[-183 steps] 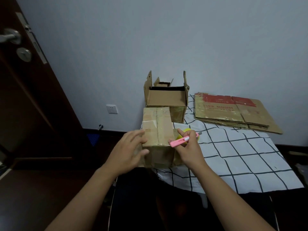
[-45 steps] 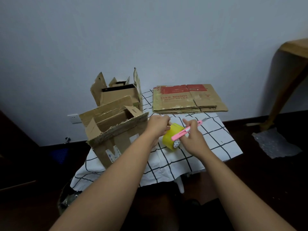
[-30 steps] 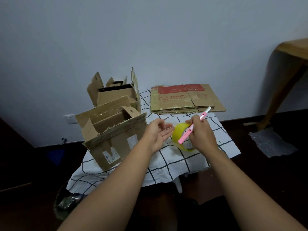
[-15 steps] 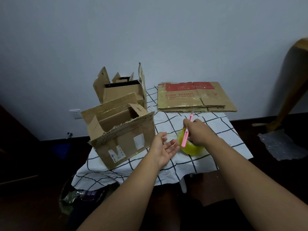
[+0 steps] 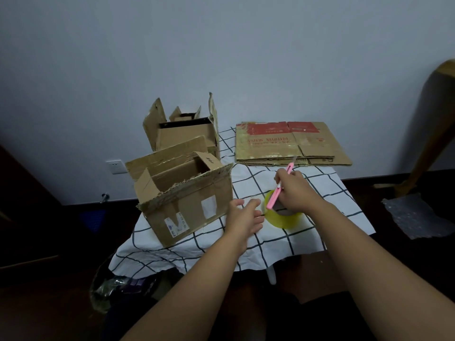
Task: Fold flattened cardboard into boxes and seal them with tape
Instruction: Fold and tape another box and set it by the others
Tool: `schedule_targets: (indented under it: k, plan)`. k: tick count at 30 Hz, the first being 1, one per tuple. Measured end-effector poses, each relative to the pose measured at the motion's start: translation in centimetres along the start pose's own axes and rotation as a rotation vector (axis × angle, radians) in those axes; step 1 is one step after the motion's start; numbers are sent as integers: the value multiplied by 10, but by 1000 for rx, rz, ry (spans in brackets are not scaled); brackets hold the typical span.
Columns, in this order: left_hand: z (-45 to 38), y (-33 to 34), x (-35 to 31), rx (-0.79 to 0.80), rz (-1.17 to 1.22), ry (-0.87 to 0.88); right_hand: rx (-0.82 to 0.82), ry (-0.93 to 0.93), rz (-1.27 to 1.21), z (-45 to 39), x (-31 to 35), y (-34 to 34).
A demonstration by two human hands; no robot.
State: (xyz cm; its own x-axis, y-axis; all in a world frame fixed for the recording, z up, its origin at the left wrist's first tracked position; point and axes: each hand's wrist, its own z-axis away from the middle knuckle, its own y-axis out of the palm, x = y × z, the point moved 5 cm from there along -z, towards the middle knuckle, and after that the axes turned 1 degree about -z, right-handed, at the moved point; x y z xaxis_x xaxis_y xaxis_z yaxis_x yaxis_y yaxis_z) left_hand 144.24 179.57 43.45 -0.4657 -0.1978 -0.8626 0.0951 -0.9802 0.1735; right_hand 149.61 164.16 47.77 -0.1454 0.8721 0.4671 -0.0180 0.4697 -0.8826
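An open-topped cardboard box (image 5: 189, 203) stands on the left of the checked tablecloth (image 5: 317, 193), its flaps up. A second open box (image 5: 182, 134) stands behind it. A stack of flattened cardboard (image 5: 285, 143) lies at the back right. My right hand (image 5: 293, 193) grips a pink utility knife (image 5: 279, 190) and rests over a yellow tape roll (image 5: 283, 219) that lies on the cloth. My left hand (image 5: 243, 217) hovers with its fingers spread, just left of the roll and right of the near box.
A wooden furniture leg (image 5: 433, 129) rises at the right, with a sheet of bubble wrap (image 5: 416, 215) on the dark floor below it. A crumpled plastic bag (image 5: 115, 289) sits under the table's left corner. A wall socket (image 5: 115, 166) is behind the boxes.
The box was set upright with its opening on top. My left hand let go of the tape roll and opened. My right hand lowered the roll onto the cloth, knife still held.
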Motion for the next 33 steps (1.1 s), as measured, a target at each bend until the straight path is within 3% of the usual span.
schedule_targets:
  k: [7,9,12,14,21,23,25,28,33]
  plan:
    - [19,21,-3,169,-185,222,70,-31,-233,23,2,1]
    - [18,21,-3,113,-137,225,-3,-14,-353,33,6,-2]
    - [18,20,-3,39,-39,197,-239,104,-733,53,11,-3]
    - [18,23,-1,46,-13,178,-304,197,-919,62,11,2]
    - [27,34,-5,113,-109,189,-224,311,-1008,55,14,-3]
    - [28,33,-7,125,-201,210,-249,338,-945,47,6,-7]
    - [27,27,-11,78,-369,300,-290,380,-607,39,-4,-14]
    - [37,13,-23,-28,-610,445,-191,388,-69,31,-8,-10]
    - [59,-2,-37,-93,-790,654,-53,381,126,28,-16,11]
